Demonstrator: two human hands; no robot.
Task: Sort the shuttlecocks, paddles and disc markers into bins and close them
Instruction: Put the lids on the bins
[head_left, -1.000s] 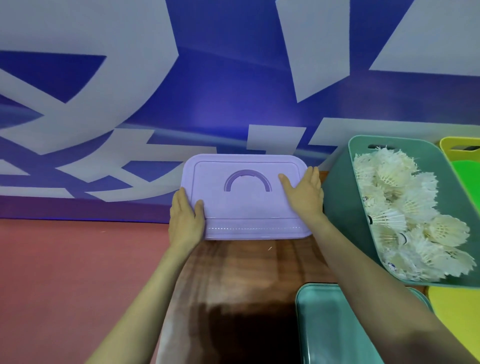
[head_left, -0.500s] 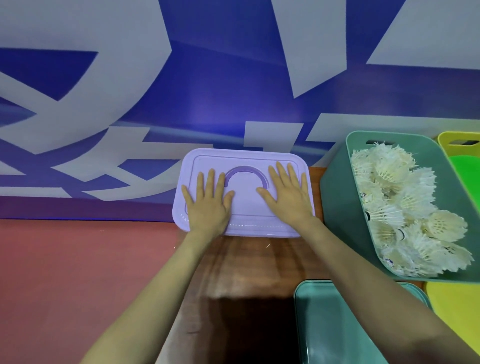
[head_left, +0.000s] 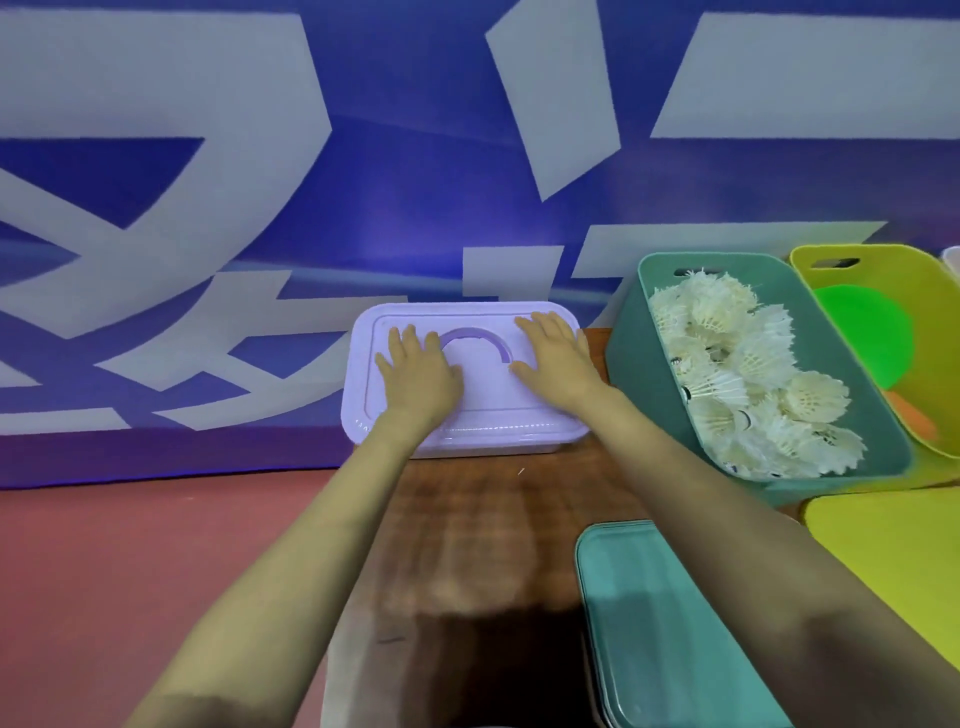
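A lilac bin with its lid (head_left: 483, 400) on stands at the far end of the wooden table (head_left: 467, 545). My left hand (head_left: 418, 376) lies flat on the lid's left half and my right hand (head_left: 558, 361) lies flat on its right half, fingers straight, either side of the arched handle (head_left: 478, 338). To the right, an uncovered teal bin (head_left: 634, 358) holds several white shuttlecocks (head_left: 743, 384). Further right an uncovered yellow bin (head_left: 930, 306) holds a green paddle (head_left: 867, 338) and something orange (head_left: 909, 415).
A teal lid (head_left: 660, 623) lies on the table near me, partly under my right forearm. A yellow lid (head_left: 893, 551) lies at the right edge. A blue and white banner (head_left: 363, 156) stands behind the table; red floor (head_left: 130, 561) shows at the left.
My hands moved from gripping the lilac lid's side edges to lying flat on top of it. The lid has settled onto its bin.
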